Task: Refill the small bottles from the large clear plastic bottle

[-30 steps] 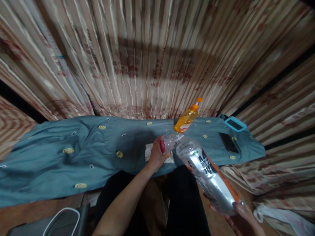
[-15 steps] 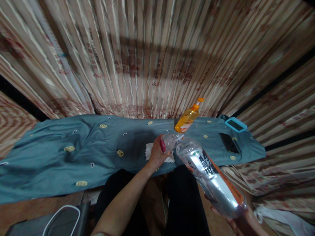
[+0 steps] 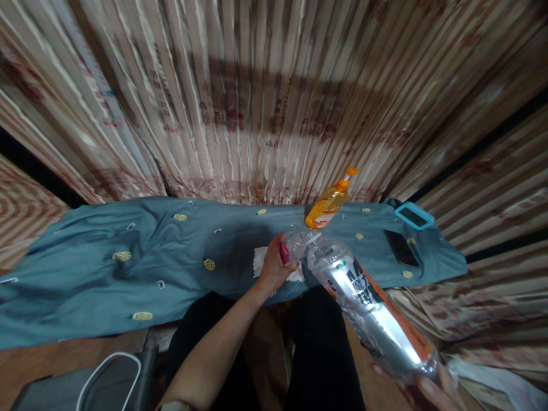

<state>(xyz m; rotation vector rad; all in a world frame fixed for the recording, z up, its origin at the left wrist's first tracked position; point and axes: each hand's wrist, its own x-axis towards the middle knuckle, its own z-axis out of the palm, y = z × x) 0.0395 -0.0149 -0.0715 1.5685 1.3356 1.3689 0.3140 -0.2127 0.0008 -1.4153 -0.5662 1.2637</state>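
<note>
My left hand [image 3: 274, 266] grips a small clear bottle [image 3: 296, 246] standing on the teal cloth [image 3: 128, 274], over a white paper piece [image 3: 259, 261]. My right hand [image 3: 428, 388], at the bottom right edge, holds the base of a large clear plastic bottle [image 3: 370, 311] with an orange and black label. This big bottle is tilted, and its neck meets the mouth of the small one. Whether liquid flows between them I cannot tell.
An orange pump bottle [image 3: 329, 202] stands at the back of the cloth. A black phone [image 3: 401, 248] and a blue-cased phone [image 3: 414, 216] lie to the right. Striped curtains [image 3: 265, 97] hang behind. A dark case with a white cable [image 3: 103, 382] is bottom left.
The large bottle's base and my right hand have slid slightly lower and to the right. My left hand still holds the small bottle in the same spot.
</note>
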